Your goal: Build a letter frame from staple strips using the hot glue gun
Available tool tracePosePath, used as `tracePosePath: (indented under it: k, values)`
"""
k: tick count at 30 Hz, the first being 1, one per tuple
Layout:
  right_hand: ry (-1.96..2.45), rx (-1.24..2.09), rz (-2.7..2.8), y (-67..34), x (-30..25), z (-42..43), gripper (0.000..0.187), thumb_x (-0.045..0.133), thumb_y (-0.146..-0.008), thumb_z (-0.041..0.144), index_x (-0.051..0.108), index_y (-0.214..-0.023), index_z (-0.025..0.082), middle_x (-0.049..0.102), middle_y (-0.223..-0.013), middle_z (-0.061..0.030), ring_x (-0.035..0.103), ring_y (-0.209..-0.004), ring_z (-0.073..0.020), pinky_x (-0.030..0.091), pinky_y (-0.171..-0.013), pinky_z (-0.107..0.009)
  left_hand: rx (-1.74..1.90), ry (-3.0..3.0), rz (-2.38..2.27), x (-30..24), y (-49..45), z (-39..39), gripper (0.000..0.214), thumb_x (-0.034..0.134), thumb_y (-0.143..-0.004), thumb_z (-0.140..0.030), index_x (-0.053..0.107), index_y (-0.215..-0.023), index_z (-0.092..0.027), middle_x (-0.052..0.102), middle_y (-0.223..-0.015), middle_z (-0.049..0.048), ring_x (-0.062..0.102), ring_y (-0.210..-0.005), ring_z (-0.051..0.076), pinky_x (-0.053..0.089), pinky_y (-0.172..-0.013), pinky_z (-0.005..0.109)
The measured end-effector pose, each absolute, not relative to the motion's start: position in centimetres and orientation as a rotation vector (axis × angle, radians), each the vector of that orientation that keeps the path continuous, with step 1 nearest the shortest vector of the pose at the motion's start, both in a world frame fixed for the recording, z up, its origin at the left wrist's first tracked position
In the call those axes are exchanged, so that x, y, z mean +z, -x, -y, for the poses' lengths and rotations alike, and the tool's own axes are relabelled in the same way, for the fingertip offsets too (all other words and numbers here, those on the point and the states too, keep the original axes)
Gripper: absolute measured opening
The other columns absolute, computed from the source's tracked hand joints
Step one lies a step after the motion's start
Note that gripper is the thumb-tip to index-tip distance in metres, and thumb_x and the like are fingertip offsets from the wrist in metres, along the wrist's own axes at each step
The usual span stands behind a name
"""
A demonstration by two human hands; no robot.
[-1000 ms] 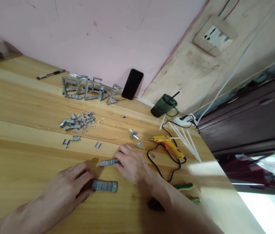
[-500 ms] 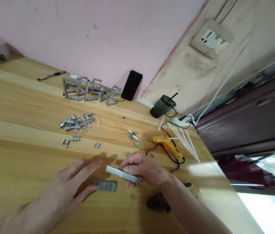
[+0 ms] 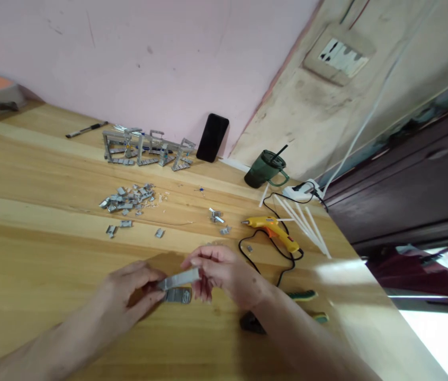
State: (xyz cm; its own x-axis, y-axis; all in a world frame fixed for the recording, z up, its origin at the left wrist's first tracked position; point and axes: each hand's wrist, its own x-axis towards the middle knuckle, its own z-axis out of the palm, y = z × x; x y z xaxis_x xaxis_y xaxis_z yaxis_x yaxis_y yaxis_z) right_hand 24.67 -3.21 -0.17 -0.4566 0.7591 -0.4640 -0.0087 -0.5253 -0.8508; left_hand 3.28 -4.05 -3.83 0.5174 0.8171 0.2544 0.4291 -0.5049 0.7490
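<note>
A narrow grey segmented strip (image 3: 180,278) is held up between my two hands, tilted with its right end higher. My left hand (image 3: 134,291) is closed on its left end, thumb and fingers pinching it. My right hand (image 3: 224,270) is at the other end, thumb and index finger by the strip's top edge and the other fingers curled below. Just under the held strip, a second grey segmented strip (image 3: 179,295) lies flat on the wooden table (image 3: 29,275), its left part hidden by my left hand and the raised strip.
Loose grey metal pieces (image 3: 128,198) are heaped at the back. Behind them stand grey frame-like assemblies (image 3: 148,151). To the right lie a yellow glue gun (image 3: 271,230), its cord, white glue sticks (image 3: 301,225) and green-handled pliers (image 3: 303,295). A green mug (image 3: 266,169) and phone (image 3: 213,137) stand near the wall.
My left hand has moved right and taken hold of the strip's left end. The strip has turned, its right end now raised. My right hand has shifted slightly left, towards the strip's right end.
</note>
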Motion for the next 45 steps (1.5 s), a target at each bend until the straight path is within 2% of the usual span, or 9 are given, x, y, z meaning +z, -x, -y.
tracePosePath:
  k: [4, 9, 15, 20, 23, 27, 32, 38, 45]
  values:
    - [1.260, 1.961, 1.272, -24.8, -1.0, 3.4, 0.041, 0.067, -0.067, 0.052, 0.058, -0.078, 0.014, 0.061, -0.056, 0.0018, 0.052, -0.045, -0.0067, 0.040, -0.044, -0.019, 0.615, -1.908, -1.107, -3.5, -2.5, 4.0, 0.017, 0.052, -0.081, -0.030, 0.067, -0.086, -0.023, 0.073, -0.075, -0.0014, 0.067, -0.065, 0.016, 0.054, -0.058, 0.024]
    - [1.305, 1.956, 1.316, -24.4, -1.5, 4.0, 0.040, 0.069, -0.065, 0.050, 0.058, -0.082, 0.015, 0.058, -0.058, 0.0040, 0.049, -0.047, -0.0063, 0.038, -0.047, -0.020, 0.533, -1.811, -1.073, -3.4, -2.5, 4.1, 0.021, 0.050, -0.080, -0.033, 0.066, -0.082, -0.019, 0.073, -0.075, 0.0010, 0.067, -0.068, 0.017, 0.054, -0.061, 0.026]
    - [1.311, 1.815, 1.346, -23.2, -1.5, 4.6, 0.044, 0.077, -0.058, 0.039, 0.059, -0.091, 0.017, 0.053, -0.069, 0.0051, 0.048, -0.059, -0.0069, 0.036, -0.056, -0.022, 0.510, -1.860, -1.155, -3.8, -3.1, 4.5, 0.016, 0.051, -0.079, -0.029, 0.065, -0.081, -0.021, 0.071, -0.073, -0.0006, 0.065, -0.065, 0.016, 0.050, -0.058, 0.023]
    - [1.209, 1.842, 1.232, -22.7, -1.7, 4.9, 0.048, 0.079, -0.054, 0.044, 0.057, -0.087, 0.017, 0.055, -0.072, 0.0038, 0.047, -0.063, -0.0076, 0.036, -0.061, -0.023, 0.573, -2.036, -1.135, -4.1, -3.2, 4.8, 0.012, 0.053, -0.081, -0.026, 0.064, -0.081, -0.023, 0.066, -0.072, -0.0007, 0.062, -0.063, 0.014, 0.048, -0.057, 0.022]
    - [1.199, 1.841, 1.201, -22.8, -1.7, 4.9, 0.047, 0.080, -0.053, 0.044, 0.056, -0.083, 0.017, 0.054, -0.070, 0.0047, 0.047, -0.061, -0.0068, 0.035, -0.059, -0.022, 0.617, -2.123, -1.148, -4.1, -3.1, 5.0, 0.010, 0.053, -0.081, -0.024, 0.062, -0.076, -0.022, 0.062, -0.073, -0.0004, 0.061, -0.065, 0.014, 0.047, -0.058, 0.023]
    - [1.171, 1.846, 1.174, -23.0, -1.8, 5.0, 0.050, 0.081, -0.053, 0.044, 0.059, -0.089, 0.017, 0.056, -0.069, 0.0052, 0.048, -0.059, -0.0060, 0.037, -0.058, -0.021, 0.570, -2.201, -1.171, -3.8, -3.4, 5.2, 0.010, 0.051, -0.079, -0.021, 0.061, -0.077, -0.022, 0.062, -0.072, -0.0004, 0.061, -0.063, 0.015, 0.048, -0.057, 0.025]
    - [1.186, 1.863, 1.170, -23.3, -2.4, 5.1, 0.041, 0.079, -0.057, 0.045, 0.063, -0.080, 0.016, 0.057, -0.060, 0.0055, 0.046, -0.049, -0.0043, 0.036, -0.049, -0.019, 0.572, -2.261, -1.177, -3.2, -3.8, 5.4, 0.012, 0.049, -0.079, -0.020, 0.060, -0.075, -0.021, 0.061, -0.072, 0.0016, 0.061, -0.062, 0.016, 0.049, -0.054, 0.026]
    - [1.062, 1.926, 1.005, -23.4, -3.4, 5.1, 0.038, 0.080, -0.058, 0.040, 0.065, -0.082, 0.014, 0.065, -0.062, 0.0008, 0.053, -0.046, -0.0067, 0.044, -0.046, -0.020, 0.739, -2.309, -1.140, -2.8, -3.6, 5.4, 0.013, 0.048, -0.080, -0.021, 0.059, -0.073, -0.022, 0.061, -0.067, -0.0008, 0.061, -0.058, 0.013, 0.051, -0.052, 0.022]
    - [1.062, 1.906, 0.962, -23.6, -3.8, 5.2, 0.038, 0.081, -0.057, 0.037, 0.066, -0.083, 0.014, 0.069, -0.066, -0.0024, 0.057, -0.048, -0.0083, 0.046, -0.047, -0.021, 0.921, -2.330, -1.097, -2.7, -3.4, 5.3, 0.009, 0.050, -0.081, -0.020, 0.058, -0.076, -0.022, 0.060, -0.066, -0.0017, 0.061, -0.056, 0.012, 0.051, -0.050, 0.020]
